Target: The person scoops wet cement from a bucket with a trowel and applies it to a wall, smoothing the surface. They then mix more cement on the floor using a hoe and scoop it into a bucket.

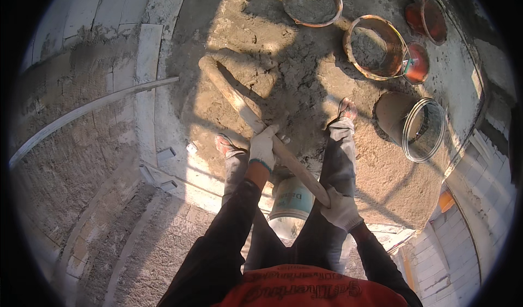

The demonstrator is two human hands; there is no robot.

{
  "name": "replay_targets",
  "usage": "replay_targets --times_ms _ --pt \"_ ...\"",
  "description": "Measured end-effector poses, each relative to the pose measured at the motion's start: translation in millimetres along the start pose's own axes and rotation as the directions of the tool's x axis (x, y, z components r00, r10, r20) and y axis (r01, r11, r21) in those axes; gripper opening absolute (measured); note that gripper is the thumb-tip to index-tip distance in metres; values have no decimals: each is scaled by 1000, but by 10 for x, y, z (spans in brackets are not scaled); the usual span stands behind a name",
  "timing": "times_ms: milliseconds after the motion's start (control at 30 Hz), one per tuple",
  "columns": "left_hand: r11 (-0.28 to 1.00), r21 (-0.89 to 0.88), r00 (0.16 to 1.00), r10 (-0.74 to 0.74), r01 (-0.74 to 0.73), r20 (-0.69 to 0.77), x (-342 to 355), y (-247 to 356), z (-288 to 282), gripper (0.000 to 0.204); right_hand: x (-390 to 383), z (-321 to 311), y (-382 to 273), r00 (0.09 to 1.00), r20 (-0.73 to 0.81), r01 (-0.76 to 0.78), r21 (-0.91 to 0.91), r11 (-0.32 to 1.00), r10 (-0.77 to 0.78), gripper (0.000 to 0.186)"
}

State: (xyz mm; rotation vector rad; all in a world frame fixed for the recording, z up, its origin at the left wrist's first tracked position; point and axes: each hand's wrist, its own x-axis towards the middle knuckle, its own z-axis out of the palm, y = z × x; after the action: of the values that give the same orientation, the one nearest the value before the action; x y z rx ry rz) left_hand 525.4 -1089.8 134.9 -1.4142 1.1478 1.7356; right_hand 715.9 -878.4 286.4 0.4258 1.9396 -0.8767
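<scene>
A long, slightly bent wooden pole (234, 97), like a tool handle, runs slantwise in front of my legs. My left hand (263, 145), in a white work glove, is wrapped round its middle. Near its lower right end my right hand (341, 209), also gloved, grips it. The pole's far end is rounded and reaches up over the wet grey-brown mortar (299, 83) spread on the floor. No blade or head shows on it. My feet stand apart in the mortar area. Behind the pole, between my legs, is a pale bucket (291, 201) with a teal label, partly hidden.
Mortar partly fills two round buckets, one at the far middle (312, 3) and one to its right (376, 48). Beyond stand red buckets (417, 63). A bucket lies tipped over (400, 115) at the right. On the left, a long curved strip (92, 106) crosses the rough wall.
</scene>
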Motion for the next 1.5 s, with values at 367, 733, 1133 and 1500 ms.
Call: replay_targets --times_ms 367,733,1133,1500 --pt "954 -272 991 -103 124 90 -1488 -1133 161 19 -1251 -228 1340 955 -217 138 -283 949 -204 40" --pt "916 -387 985 -36 101 171 593 -506 -107 21 74 -490 -375 991 -117 -100 -349 932 63 45" --pt "891 -354 952 218 -283 -214 553 1667 -3497 27 1098 1365 -2908 907 364 281 -145 949 -213 44" --pt "954 -279 993 -108 115 39 1189 616 -1896 11 1031 -384 -2388 926 377 181 -433 883 -5 47"
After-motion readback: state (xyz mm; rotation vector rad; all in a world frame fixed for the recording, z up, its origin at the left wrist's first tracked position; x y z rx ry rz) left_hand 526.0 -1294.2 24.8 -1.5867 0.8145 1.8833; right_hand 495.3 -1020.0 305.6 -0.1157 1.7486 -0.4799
